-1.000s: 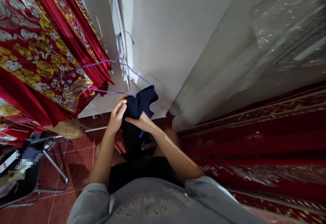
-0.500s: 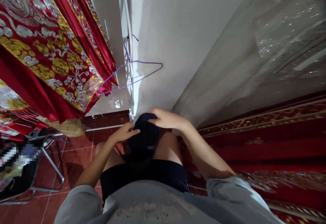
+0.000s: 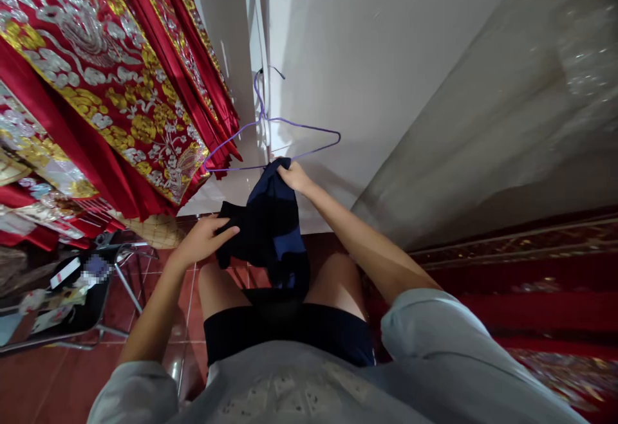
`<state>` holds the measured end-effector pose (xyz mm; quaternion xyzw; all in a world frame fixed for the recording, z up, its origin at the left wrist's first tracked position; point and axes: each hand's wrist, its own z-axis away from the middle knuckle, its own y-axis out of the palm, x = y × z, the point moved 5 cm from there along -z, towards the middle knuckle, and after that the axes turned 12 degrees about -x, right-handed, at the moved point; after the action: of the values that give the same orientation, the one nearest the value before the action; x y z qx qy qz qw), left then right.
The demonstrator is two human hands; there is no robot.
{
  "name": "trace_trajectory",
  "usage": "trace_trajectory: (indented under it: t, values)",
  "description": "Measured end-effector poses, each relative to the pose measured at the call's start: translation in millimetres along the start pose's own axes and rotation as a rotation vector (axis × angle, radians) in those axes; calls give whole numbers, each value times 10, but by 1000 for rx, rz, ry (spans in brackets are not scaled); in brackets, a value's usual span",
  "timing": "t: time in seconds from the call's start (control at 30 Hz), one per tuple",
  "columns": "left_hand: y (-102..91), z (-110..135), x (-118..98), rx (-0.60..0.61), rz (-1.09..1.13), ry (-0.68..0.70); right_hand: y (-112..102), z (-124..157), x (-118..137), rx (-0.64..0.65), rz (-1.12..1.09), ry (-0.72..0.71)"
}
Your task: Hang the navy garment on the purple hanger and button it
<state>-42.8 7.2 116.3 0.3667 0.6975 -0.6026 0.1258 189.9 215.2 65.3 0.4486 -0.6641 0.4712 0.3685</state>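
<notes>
A dark navy and black garment (image 3: 270,231) hangs between my hands, above my knees; its exact kind cannot be told. My right hand (image 3: 293,176) pinches its upper corner, close to the lower bar of a purple wire hanger (image 3: 304,127). That hanger hangs by its hook against the wall, with part of its lower bar hidden behind the cloth and my fingers. Lower and to the left, my left hand (image 3: 208,236) grips the garment's black left edge between thumb and fingers.
Red cloth with gold and silver embroidery (image 3: 120,89) hangs at the left. Below it stands a metal-framed black chair (image 3: 96,311) bearing small items. Plastic sheeting (image 3: 506,109) and red trimmed cloth (image 3: 555,295) line the right side. The floor has red tiles (image 3: 62,372).
The bunched garment has been lifted and spread. My right hand rose to the hanger's lower bar, while my left moved out to the left. The view has shifted slightly.
</notes>
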Motion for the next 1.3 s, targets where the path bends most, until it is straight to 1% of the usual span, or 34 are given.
trace_trajectory:
  t: [0.07, 0.13, 0.2, 0.23, 0.27, 0.33, 0.37, 0.4, 0.47, 0.57, 0.63, 0.67, 0.73, 0.8, 0.83, 0.87, 0.93, 0.97, 1.0, 1.03, 1.07, 1.1, 1.2, 1.3]
  values:
    - [3, 38, 63, 108, -102, -21, -91, 77, -53, -44, 65, -4]
    - [19, 44, 241, 201, -141, -92, -272, 171, -27, -71, 99, -65]
    - [9, -24, 446, 223, -154, -147, -483, 266, 50, -77, 99, -136]
    - [-15, -96, 533, 194, -158, -152, -588, 309, 96, -80, 94, -158]
    - [-52, -190, 603, 137, -161, -144, -685, 348, 143, -86, 90, -169]
    - [-155, -414, 683, -32, -145, -106, -849, 409, 228, -97, 86, -168]
    - [-203, -523, 690, -112, -120, -80, -910, 431, 264, -98, 82, -165]
    - [-240, -622, 676, -176, -80, -51, -958, 449, 291, -96, 72, -157]
    - [-271, -777, 596, -245, 57, 2, -1011, 473, 312, -81, 29, -135]
    - [-218, -921, 402, -239, 360, 10, -984, 521, 282, -52, -51, -108]
    - [-164, -1003, 248, -224, 490, 5, -909, 582, 261, -43, -56, -109]
    - [-152, -1049, 166, -237, 504, 25, -862, 620, 260, -37, -48, -112]
    - [-181, -1147, 12, -318, 458, 114, -787, 688, 291, -20, -34, -137]
    - [-244, -1232, -103, -397, 368, 206, -793, 708, 351, -24, -42, -187]
    - [-279, -1263, -139, -416, 319, 230, -844, 687, 381, -51, -49, -217]
    - [-317, -1282, -161, -426, 271, 243, -933, 643, 403, -108, -48, -248]
    - [-404, -1287, -185, -438, 177, 250, -1195, 505, 406, -291, -30, -279]
    - [-449, -1276, -194, -446, 136, 252, -1337, 424, 387, -381, -17, -272]
    - [-489, -1262, -202, -450, 97, 255, -1464, 343, 366, -442, -7, -258]
    - [-521, -1253, -207, -450, 59, 257, -1564, 264, 347, -462, -2, -240]
    - [-546, -1250, -206, -451, 21, 255, -1630, 194, 340, -434, -1, -223]
    - [-566, -1255, -197, -457, -17, 253, -1671, 139, 349, -376, 3, -214]
    - [-617, -1308, -122, -530, -130, 275, -1730, 75, 446, -169, -3, -175]
    - [-656, -1362, -5, -621, -192, 317, -1788, 72, 529, 27, -63, -39]
